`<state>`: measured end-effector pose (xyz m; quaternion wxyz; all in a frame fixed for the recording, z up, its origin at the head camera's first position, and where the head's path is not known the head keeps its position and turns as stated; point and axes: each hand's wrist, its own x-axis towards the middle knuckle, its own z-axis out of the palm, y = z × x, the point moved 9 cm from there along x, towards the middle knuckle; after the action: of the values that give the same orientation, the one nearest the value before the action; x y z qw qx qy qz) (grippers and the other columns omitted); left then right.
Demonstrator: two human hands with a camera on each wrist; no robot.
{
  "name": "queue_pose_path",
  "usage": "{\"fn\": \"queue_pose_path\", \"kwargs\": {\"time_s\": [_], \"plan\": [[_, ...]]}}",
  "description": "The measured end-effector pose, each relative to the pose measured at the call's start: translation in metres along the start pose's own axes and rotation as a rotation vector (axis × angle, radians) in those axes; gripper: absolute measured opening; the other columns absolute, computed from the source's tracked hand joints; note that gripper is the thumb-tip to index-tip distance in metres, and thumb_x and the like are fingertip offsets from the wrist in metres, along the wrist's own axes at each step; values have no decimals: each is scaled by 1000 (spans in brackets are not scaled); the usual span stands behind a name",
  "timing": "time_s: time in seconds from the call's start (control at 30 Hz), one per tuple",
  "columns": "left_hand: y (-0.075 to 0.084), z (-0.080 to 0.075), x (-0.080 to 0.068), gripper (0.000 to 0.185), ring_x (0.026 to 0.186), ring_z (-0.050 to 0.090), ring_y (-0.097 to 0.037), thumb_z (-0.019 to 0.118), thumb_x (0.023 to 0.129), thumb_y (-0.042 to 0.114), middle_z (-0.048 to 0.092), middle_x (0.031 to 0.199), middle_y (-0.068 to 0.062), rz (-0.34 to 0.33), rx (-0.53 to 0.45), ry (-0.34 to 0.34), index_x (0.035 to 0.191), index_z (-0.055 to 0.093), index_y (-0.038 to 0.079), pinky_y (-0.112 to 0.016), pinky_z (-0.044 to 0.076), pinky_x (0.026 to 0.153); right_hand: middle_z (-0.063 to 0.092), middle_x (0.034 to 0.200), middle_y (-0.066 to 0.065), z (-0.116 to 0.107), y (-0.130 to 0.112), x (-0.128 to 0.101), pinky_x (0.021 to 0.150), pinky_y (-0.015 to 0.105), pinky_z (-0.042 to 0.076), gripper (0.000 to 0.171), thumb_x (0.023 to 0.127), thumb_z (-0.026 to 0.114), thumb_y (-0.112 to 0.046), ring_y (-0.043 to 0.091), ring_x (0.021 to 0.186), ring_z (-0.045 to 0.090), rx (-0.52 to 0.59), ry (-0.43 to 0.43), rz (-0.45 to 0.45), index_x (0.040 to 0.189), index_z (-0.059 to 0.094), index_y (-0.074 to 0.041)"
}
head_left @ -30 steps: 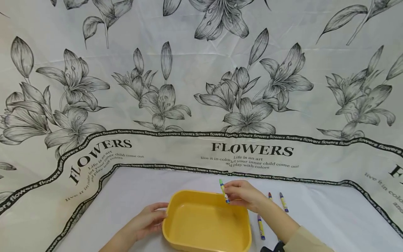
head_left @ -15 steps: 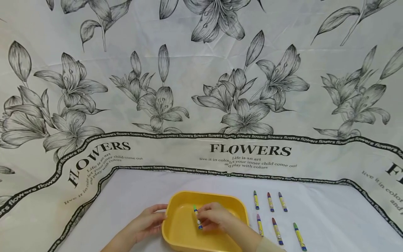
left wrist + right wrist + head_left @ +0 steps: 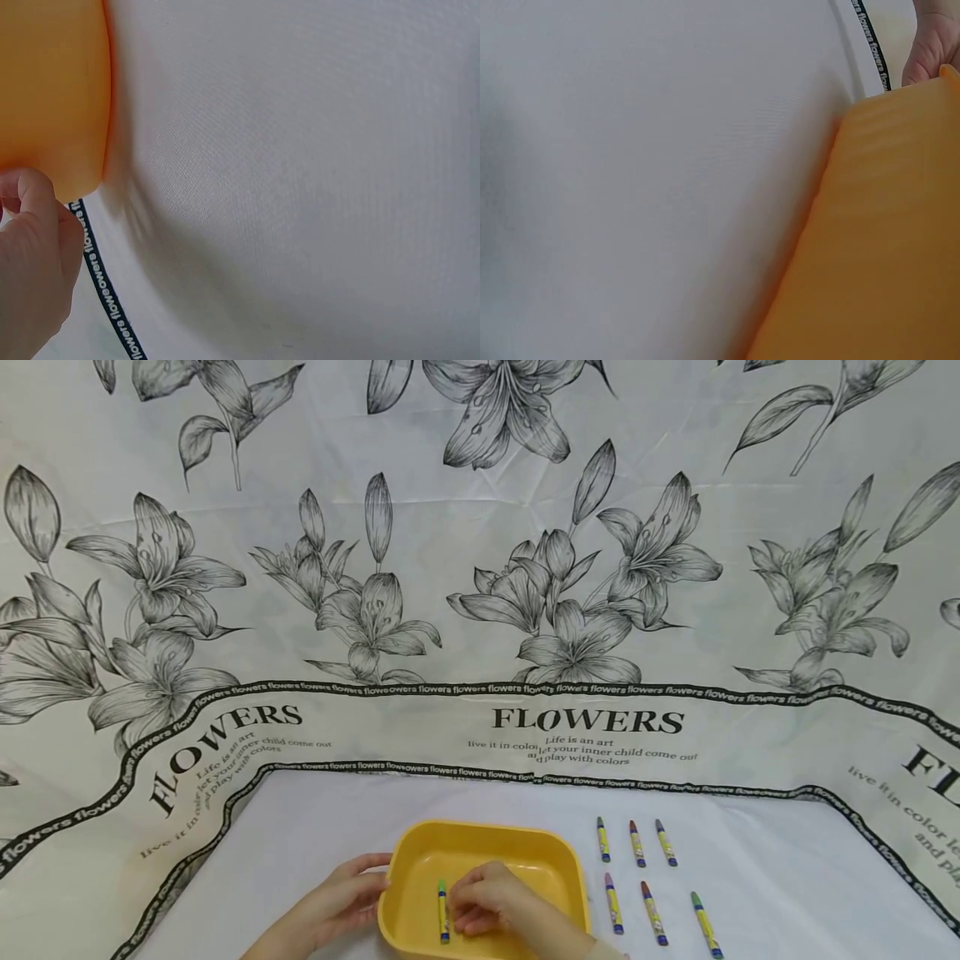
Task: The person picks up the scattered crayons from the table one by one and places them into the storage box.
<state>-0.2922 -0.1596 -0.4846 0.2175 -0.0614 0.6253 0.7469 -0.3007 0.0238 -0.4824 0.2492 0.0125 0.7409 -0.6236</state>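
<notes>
Crayon [image 3: 443,912], green-tipped with a yellow and blue wrapper, lies on the floor of the yellow tray [image 3: 420,860] at about 6 o'clock of the head view, pointing toward 12 o'clock; any print on its wrapper is too small to read. At about 7 o'clock the left hand [image 3: 347,893] rests against the tray's left wall with its fingers bent over the rim, gripping it; the left wrist view shows a fingertip pressed to the orange-yellow wall. Just right of the crayon, the right hand [image 3: 487,906] sits inside the tray with fingers curled down, their tips at the crayon's side; whether they pinch it or only touch it cannot be told. The white tablecloth [image 3: 300,827] is edged by a black band that repeats "flowers", and the flowered backdrop [image 3: 480,527] behind reads "FLOWERS", "live it in color", "Life is an art" and "let your inner child come out and play with colors". At 5 o'clock six more crayons [image 3: 645,885] lie in two rows of three, well apart from the tray.

Half a second ago the right hand held the crayon tilted above the tray floor; now the crayon is down and lies further left. A second ago it was lifted over the tray's far rim.
</notes>
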Motion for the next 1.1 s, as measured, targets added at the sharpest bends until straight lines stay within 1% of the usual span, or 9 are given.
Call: {"fn": "queue_pose_path", "kwargs": {"time_s": [0.1, 0.17, 0.33, 0.5, 0.6, 0.77, 0.97, 1.03, 1.1], "plan": [[0, -1, -2, 57, 82, 55, -13, 59, 86, 6, 61, 97, -7, -1, 3, 5, 136, 33, -6, -24, 50, 68, 62, 63, 5, -7, -8, -1, 45, 19, 49, 12, 81, 64, -1, 9, 49, 58, 24, -15, -17, 91, 65, 5], [1, -1, -3, 57, 81, 55, -13, 59, 86, 6, 61, 97, -7, 1, 4, 7, 136, 34, -5, -23, 50, 67, 63, 66, 5, -17, -17, -2, 48, 20, 51, 15, 83, 63, -2, 9, 52, 59, 45, -25, -30, 95, 64, 7], [3, -1, -4, 58, 79, 53, -13, 60, 86, 8, 59, 97, -8, -6, 12, 19, 136, 34, -5, -23, 50, 67, 65, 73, 6, -52, -40, -4, 57, 24, 54, 25, 84, 63, -5, 12, 60, 63, 75, -31, -55, 105, 61, 9], [4, -2, -5, 58, 81, 53, -13, 61, 86, 8, 59, 98, -8, -11, 1, 25, 136, 34, -4, -24, 50, 70, 67, 77, 7, -85, -56, -10, 59, 25, 54, 33, 85, 64, -7, 14, 65, 65, 88, -58, -68, 112, 58, 10], [4, -2, -5, 57, 82, 53, -13, 60, 87, 7, 58, 98, -7, -5, -10, 13, 136, 33, -4, -25, 50, 71, 68, 81, 10, -101, -61, -15, 59, 24, 54, 33, 85, 63, -7, 15, 66, 66, 98, -86, -67, 113, 57, 9], [2, 0, -3, 57, 83, 53, -13, 60, 87, 6, 58, 98, -7, -2, -31, -10, 136, 33, -3, -26, 50, 72, 67, 84, 10, -130, -67, -26, 60, 24, 54, 29, 86, 62, -7, 14, 67, 66, 94, -93, -71, 112, 59, 5], [1, 1, -1, 56, 84, 54, -13, 60, 87, 7, 59, 98, -7, 10, -25, -23, 136, 34, -2, -26, 50, 72, 66, 87, 8, -174, -67, -36, 63, 26, 55, 27, 87, 63, -11, 15, 70, 66, 83, -54, -70, 112, 60, 0], [0, 1, -2, 56, 84, 54, -13, 60, 87, 7, 59, 99, -7, 9, -22, -24, 136, 34, -2, -26, 50, 72, 66, 88, 7, -191, -65, -36, 65, 27, 55, 30, 87, 63, -12, 15, 72, 65, 75, -11, -65, 114, 59, 0], [0, 2, -2, 56, 85, 55, -13, 60, 88, 7, 59, 100, -7, 7, -22, -28, 136, 33, -2, -27, 51, 73, 65, 89, 7, -209, -59, -35, 67, 27, 55, 38, 88, 64, -14, 16, 75, 65, 78, 44, -54, 121, 54, 3]]}}
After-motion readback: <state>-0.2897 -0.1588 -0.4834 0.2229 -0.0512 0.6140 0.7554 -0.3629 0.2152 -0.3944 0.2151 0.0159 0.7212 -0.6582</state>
